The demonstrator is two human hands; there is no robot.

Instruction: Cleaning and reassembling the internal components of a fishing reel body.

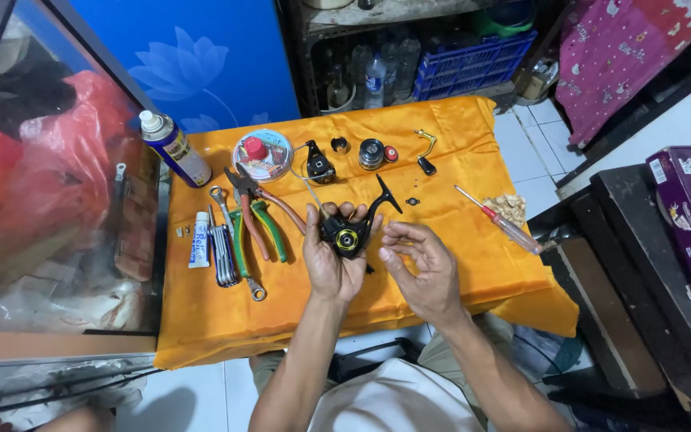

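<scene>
L hand (331, 260) closed round black reel body (344, 234), held just above table (473, 272) near edge. R hand (421, 268) half open, fingers curled, just right of reel, not touching. Left: pliers (259, 224), wrench (233, 240), tube (199, 238). Right: screwdriver (497, 220). Far: spool (371, 154), handle (425, 152), spray can (173, 149).

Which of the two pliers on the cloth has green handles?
The pliers nearer the left hand; the other pliers, just left, have reddish-brown handles.
</scene>
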